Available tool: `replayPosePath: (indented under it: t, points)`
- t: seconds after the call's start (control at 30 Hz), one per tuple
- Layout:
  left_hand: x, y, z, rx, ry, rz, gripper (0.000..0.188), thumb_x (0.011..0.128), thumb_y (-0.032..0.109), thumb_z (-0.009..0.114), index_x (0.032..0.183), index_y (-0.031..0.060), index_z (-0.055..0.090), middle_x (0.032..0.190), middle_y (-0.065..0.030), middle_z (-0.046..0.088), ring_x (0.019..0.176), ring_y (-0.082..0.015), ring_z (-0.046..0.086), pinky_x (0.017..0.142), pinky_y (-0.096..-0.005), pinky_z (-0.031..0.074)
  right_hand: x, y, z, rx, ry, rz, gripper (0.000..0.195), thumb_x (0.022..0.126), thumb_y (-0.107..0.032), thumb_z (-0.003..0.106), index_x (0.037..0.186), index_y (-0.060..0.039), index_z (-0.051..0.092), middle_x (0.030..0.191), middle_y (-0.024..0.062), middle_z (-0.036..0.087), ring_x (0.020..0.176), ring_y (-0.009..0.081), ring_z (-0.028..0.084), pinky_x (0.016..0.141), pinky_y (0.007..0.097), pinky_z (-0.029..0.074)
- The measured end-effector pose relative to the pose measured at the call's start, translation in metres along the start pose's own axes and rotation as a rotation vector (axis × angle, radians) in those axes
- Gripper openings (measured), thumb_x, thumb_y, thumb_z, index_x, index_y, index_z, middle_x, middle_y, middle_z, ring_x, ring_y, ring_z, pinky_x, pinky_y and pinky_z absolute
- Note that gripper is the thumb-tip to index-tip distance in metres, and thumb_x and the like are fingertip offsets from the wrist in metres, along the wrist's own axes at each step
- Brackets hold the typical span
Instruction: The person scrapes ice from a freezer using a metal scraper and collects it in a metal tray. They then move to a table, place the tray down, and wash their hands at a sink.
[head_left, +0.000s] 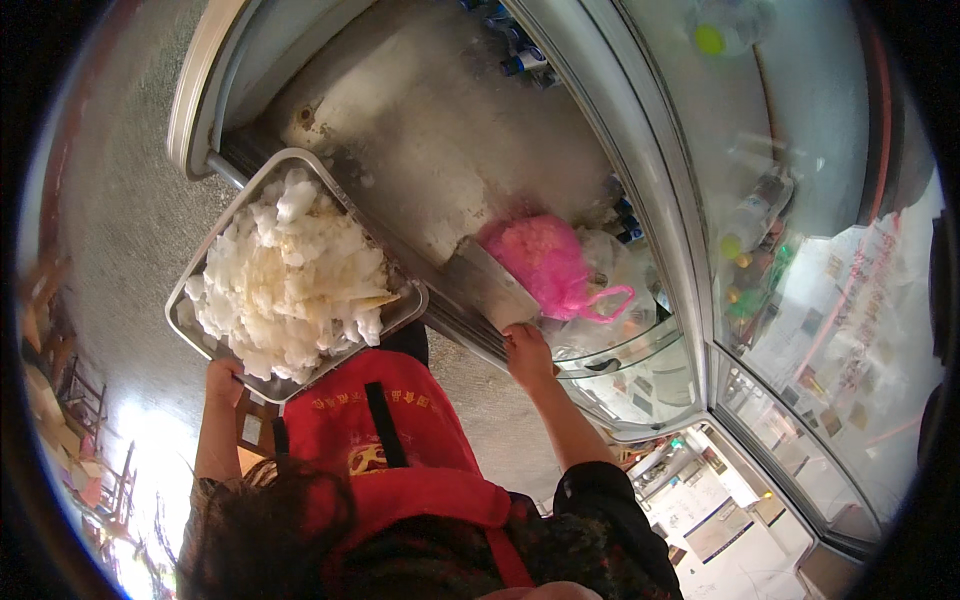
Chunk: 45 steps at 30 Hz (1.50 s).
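My left hand (224, 380) is closed on the near left corner of a rectangular metal tray (178, 298) at the freezer's edge. The tray is heaped with chunks of whitish and yellowish ice or frost (281, 277). My right hand (527, 349) grips the near end of a broad flat metal blade, seemingly a cleaver or scraper (491, 281), at the open chest freezer's front edge; its handle is mostly hidden in my fingers. Touching or just beyond the blade lies a pink plastic bag (536, 262) with its handle loop to the right.
The freezer's frosty inner floor (420, 112) spreads beyond the tray. Bottles (525, 60) lie along its far side, and clear plastic bags (611, 262) sit beside the pink one. A curved glass lid and its metal frame (667, 150) bound the right. A red apron (390, 420) covers my front.
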<state>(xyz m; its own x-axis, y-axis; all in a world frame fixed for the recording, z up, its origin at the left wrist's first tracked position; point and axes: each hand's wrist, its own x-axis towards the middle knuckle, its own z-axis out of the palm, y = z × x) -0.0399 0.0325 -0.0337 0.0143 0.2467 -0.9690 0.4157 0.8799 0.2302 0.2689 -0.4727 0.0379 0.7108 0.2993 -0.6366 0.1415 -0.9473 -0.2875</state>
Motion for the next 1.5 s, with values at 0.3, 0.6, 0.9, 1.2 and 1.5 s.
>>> replayPosePath:
  t: [0.3,0.6,0.9,1.2,1.5]
  points:
    - [-0.008,0.001,0.009,-0.032,-0.011,0.007,0.044,0.057,-0.009,0.047,0.100,-0.0012,0.056,0.088,-0.0061,0.054,0.080,-0.0225,0.055,0.070,-0.0306,0.047,0.098,-0.097,0.019,0.135,0.029,-0.189,0.015,0.078,-0.005,0.060,0.093,-0.0064,0.060,0.094,0.0157,0.060,0.092,0.0350,0.058,0.080,0.0423,0.048]
    - [-0.011,-0.004,0.014,-0.051,0.021,0.047,0.026,0.058,-0.009,0.049,0.083,-0.0014,0.055,0.073,-0.0068,0.052,0.066,-0.0232,0.054,0.059,-0.0304,0.045,0.191,-0.168,0.028,0.150,-0.030,-0.285,0.015,0.082,-0.009,0.058,0.095,-0.0062,0.064,0.095,0.0191,0.061,0.094,0.0374,0.057,0.083,0.0427,0.047]
    - [-0.013,-0.010,0.017,-0.089,0.021,0.076,0.041,0.057,-0.010,0.049,0.097,-0.0036,0.058,0.081,-0.0075,0.058,0.071,-0.0226,0.059,0.062,-0.0296,0.047,0.225,-0.211,0.023,0.188,-0.060,-0.362,0.016,0.081,-0.009,0.059,0.096,-0.0037,0.064,0.097,0.0202,0.061,0.092,0.0364,0.058,0.082,0.0409,0.047]
    - [-0.008,-0.025,0.002,0.161,-0.093,0.290,0.038,0.057,-0.009,0.048,0.093,-0.0040,0.058,0.079,-0.0089,0.059,0.069,-0.0242,0.059,0.061,-0.0304,0.048,0.254,-0.238,0.030,0.136,-0.037,-0.517,0.028,0.089,-0.023,0.047,0.088,0.0015,0.061,0.086,0.0144,0.059,0.077,0.0267,0.055,0.072,0.0357,0.045]
    - [-0.018,-0.014,0.014,0.114,-0.104,0.264,0.035,0.057,-0.008,0.046,0.089,-0.0017,0.059,0.079,-0.0075,0.060,0.071,-0.0207,0.060,0.060,-0.0275,0.047,0.263,-0.290,0.040,0.968,-0.382,0.227,0.020,0.086,-0.016,0.049,0.079,-0.0052,0.064,0.073,0.0042,0.058,0.065,0.0174,0.053,0.061,0.0318,0.044]
